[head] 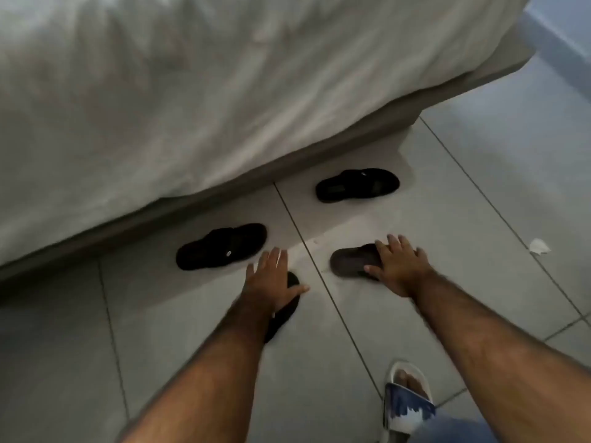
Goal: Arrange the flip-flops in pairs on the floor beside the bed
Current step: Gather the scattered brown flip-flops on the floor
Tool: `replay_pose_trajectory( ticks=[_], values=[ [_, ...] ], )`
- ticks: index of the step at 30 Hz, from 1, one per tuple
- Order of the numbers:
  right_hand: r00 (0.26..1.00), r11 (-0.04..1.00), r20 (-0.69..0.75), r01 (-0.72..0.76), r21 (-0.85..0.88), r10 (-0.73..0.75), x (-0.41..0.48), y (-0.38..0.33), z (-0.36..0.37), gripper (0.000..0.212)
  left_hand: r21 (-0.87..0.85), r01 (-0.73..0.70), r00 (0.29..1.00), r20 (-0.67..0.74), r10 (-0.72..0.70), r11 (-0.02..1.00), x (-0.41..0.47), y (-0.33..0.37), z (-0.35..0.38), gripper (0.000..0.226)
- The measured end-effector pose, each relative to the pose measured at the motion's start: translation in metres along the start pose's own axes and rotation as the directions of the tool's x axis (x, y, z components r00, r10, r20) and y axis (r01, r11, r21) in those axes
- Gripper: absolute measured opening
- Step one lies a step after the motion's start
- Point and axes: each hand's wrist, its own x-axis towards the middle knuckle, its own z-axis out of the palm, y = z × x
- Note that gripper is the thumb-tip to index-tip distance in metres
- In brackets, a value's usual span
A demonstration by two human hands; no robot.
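Several dark flip-flops lie scattered on the tiled floor beside the bed [192,91]. One black flip-flop [357,185] lies close to the bed base, another black flip-flop [220,246] further left. My left hand [271,281] hovers with fingers spread over a third black flip-flop [283,314], which it partly hides. My right hand [399,266] rests with fingers spread on a brown flip-flop [350,260], covering its right half. Whether either hand grips its flip-flop is unclear.
The grey bed base [319,155] runs diagonally across the view. A scrap of white paper [539,246] lies on the floor [479,187] at the right. My own foot in a white and blue slide [406,401] stands at the bottom.
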Motion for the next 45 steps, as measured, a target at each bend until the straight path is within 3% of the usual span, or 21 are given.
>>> replay_pose_trajectory(
  ticks=[4,8,14,16,18,21,24,27,30,34,38,45],
  values=[
    [0.999,0.999,0.012,-0.035,-0.026,0.036,0.047,0.003,0.055,0.088,0.016,0.145,0.988,0.050,-0.145,0.989,0.037,-0.028,0.074,0.105],
    [1.000,1.000,0.004,-0.030,0.005,0.030,0.080,-0.007,0.100,0.090,0.012,0.153,0.987,-0.039,-0.153,0.988,0.063,-0.038,0.112,0.096],
    [0.993,0.998,0.106,-0.059,0.029,0.056,0.095,-0.013,0.148,0.108,0.139,0.151,0.989,-0.030,-0.148,0.979,0.067,-0.057,0.150,0.078],
    [0.994,0.998,0.089,-0.062,0.026,0.060,0.099,-0.015,0.151,0.112,0.093,0.153,0.982,-0.124,-0.141,0.984,0.072,-0.060,0.139,0.073],
    [0.996,0.998,0.072,-0.057,0.039,0.055,0.103,-0.015,0.146,0.109,0.060,0.166,0.936,-0.325,-0.138,0.984,0.080,-0.066,0.118,0.071],
    [0.992,1.000,-0.128,-0.012,-0.006,0.011,0.104,-0.006,0.136,0.094,0.002,0.260,0.827,-0.516,-0.221,0.966,0.098,-0.087,0.085,0.081],
    [0.935,0.994,-0.342,-0.108,-0.017,0.096,0.103,0.012,0.128,0.090,-0.221,0.442,0.773,-0.397,-0.494,0.869,0.121,-0.114,0.066,0.097],
    [0.927,0.940,-0.194,-0.288,0.180,0.321,0.107,0.031,0.128,0.106,-0.356,0.517,0.784,-0.168,-0.597,0.779,0.137,-0.129,0.062,0.095],
    [0.932,0.835,0.031,-0.339,0.434,0.362,0.114,0.044,0.128,0.117,-0.311,0.487,0.817,-0.168,-0.551,0.816,0.143,-0.125,0.069,0.077],
    [0.902,0.820,0.044,-0.409,0.400,0.429,0.123,0.038,0.126,0.118,-0.220,0.374,0.890,-0.186,-0.415,0.901,0.148,-0.100,0.072,0.062],
    [0.855,0.784,0.033,-0.489,0.382,0.517,0.137,0.033,0.118,0.117,-0.147,0.230,0.952,-0.169,-0.254,0.962,0.153,-0.058,0.081,0.063],
    [0.872,0.847,-0.024,-0.469,0.248,0.490,0.156,0.036,0.106,0.073,0.017,-0.092,0.995,-0.039,0.093,0.996,0.148,0.023,0.119,0.072]
  ],
)
